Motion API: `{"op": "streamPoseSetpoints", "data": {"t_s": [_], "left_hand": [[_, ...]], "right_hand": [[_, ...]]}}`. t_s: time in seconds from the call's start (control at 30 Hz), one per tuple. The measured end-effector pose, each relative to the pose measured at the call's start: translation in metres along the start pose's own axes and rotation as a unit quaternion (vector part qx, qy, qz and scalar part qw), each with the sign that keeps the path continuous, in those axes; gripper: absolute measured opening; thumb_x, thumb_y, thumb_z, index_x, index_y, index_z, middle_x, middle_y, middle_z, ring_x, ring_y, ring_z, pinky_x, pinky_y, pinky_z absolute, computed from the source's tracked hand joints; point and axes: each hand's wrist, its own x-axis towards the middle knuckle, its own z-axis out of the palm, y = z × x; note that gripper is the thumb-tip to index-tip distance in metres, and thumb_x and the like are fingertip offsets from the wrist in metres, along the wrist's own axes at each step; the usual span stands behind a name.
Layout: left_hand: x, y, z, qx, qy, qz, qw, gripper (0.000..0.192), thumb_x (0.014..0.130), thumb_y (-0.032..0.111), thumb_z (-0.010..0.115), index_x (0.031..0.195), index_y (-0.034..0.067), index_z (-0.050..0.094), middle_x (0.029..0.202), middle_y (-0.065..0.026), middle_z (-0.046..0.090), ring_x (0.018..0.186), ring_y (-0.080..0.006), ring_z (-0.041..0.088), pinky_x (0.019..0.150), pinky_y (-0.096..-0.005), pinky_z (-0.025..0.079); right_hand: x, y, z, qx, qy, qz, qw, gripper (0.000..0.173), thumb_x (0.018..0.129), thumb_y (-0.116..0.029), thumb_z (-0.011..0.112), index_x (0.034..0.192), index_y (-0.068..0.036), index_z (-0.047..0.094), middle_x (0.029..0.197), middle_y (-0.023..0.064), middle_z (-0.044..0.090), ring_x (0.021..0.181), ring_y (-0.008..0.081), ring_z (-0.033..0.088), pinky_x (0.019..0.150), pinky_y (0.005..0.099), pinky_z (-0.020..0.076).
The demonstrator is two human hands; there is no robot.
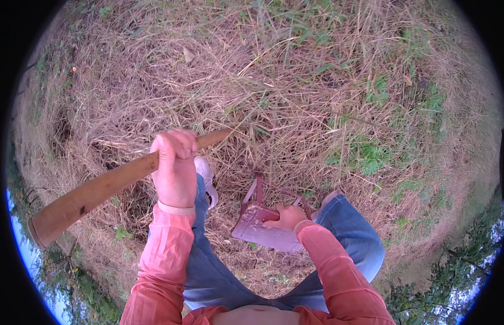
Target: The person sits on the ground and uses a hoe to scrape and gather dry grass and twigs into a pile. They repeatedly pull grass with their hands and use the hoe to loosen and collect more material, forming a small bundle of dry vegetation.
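Observation:
My left hand (175, 170) is closed around a curved wooden tool handle (101, 187). The handle's thick end points to the lower left; its thinner end reaches into the dry grass, and any tool head there cannot be made out. My right hand (288, 217) grips the edge of a small worn stool (268, 233) with a reddish seat and thin legs. The stool is tilted between my legs, with its legs pointing away from me.
Dry matted grass (219, 85) covers the ground ahead, with green weeds (369, 156) on the right. A light shoe (205, 178) stands on the left, near the handle. Leafy bushes (434, 288) show at the lower right rim.

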Motion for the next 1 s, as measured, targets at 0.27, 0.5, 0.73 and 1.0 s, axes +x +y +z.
{"op": "streamPoseSetpoints", "data": {"t_s": [0.27,0.5,0.73,1.0], "left_hand": [[0.03,0.038,0.001,-0.126,0.071,-0.036,0.989,0.049,0.097,0.043,0.052,0.062,0.012,0.039,0.06,-0.0015,0.039,0.065,-0.0175,0.042,0.079,-0.0346,0.039],[0.041,0.073,0.023,-0.133,0.121,-0.078,0.981,0.049,0.084,0.045,0.072,0.059,0.018,0.039,0.056,0.0037,0.036,0.056,-0.0116,0.037,0.065,-0.0279,0.036],[-0.004,-0.018,0.08,0.07,-0.03,-0.031,0.997,0.037,0.084,0.038,0.073,0.073,0.014,0.048,0.067,0.0027,0.044,0.065,-0.0112,0.04,0.068,-0.029,0.032],[-0.049,-0.031,0.064,0.173,-0.171,0.024,0.97,0.038,0.09,0.034,0.067,0.065,0.012,0.051,0.058,0.0048,0.047,0.053,-0.0071,0.042,0.052,-0.025,0.034]], "right_hand": [[-0.01,0.003,0.008,-0.004,0.026,-0.029,0.999,0.081,0.072,-0.078,0.057,0.095,0.0,0.06,0.087,0.026,0.067,0.085,0.0415,0.066,0.08,0.0465,0.0504],[-0.008,0.007,0.028,-0.058,0.114,-0.07,0.989,0.076,0.084,-0.072,0.046,0.095,0.002,0.063,0.087,0.0261,0.067,0.085,0.0414,0.066,0.08,0.0477,0.0512],[-0.012,0.004,0.064,-0.029,0.152,-0.085,0.984,0.077,0.086,-0.071,0.045,0.099,0.003,0.065,0.094,0.0252,0.067,0.088,0.0424,0.066,0.083,0.0476,0.0506],[-0.018,0.006,0.087,-0.016,0.158,-0.108,0.981,0.079,0.088,-0.071,0.041,0.1,0.004,0.062,0.098,0.0286,0.066,0.094,0.0426,0.064,0.088,0.0483,0.0475]]}}
